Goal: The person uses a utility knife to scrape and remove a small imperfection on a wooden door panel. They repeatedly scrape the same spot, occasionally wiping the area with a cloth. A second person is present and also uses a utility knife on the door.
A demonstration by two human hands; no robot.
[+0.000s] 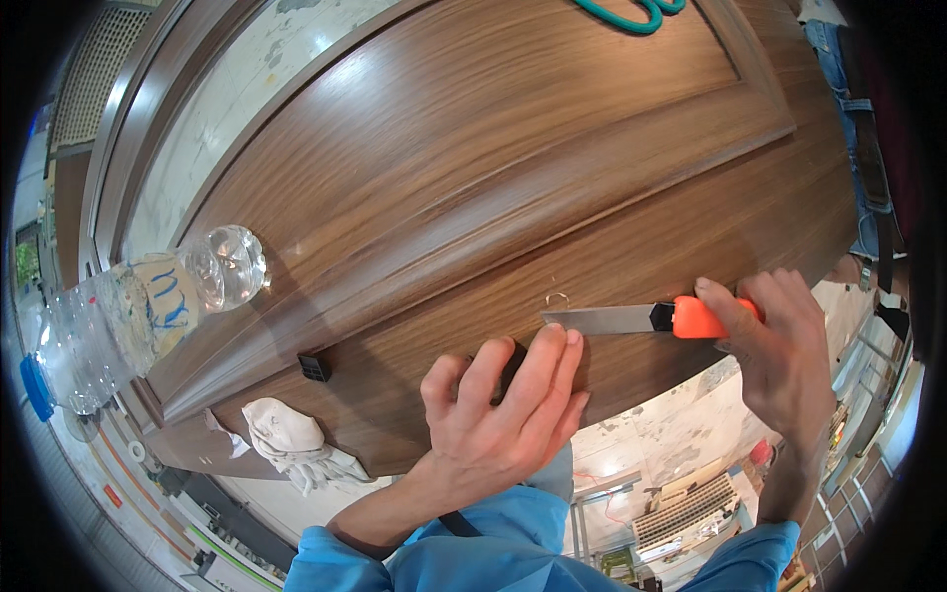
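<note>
In my right hand (779,355) is a utility knife (705,318) with an orange handle, its long blade (612,320) extended to the left over a brown wood-grain door panel (631,257). The blade's tip lies beside a thin, curled sliver (558,298) on the panel. My left hand (503,419) is bent over the panel near its front edge, with two fingertips close to or touching the blade's tip. A small black piece (512,367) shows between those fingers, mostly hidden; its kind I cannot make out.
A clear plastic bottle (148,306) with a blue cap lies at the left. Nearer are a small black block (314,368) and a crumpled white cloth (286,434). Green handles (631,18) show at the far edge. Another person in jeans (848,109) stands at the right.
</note>
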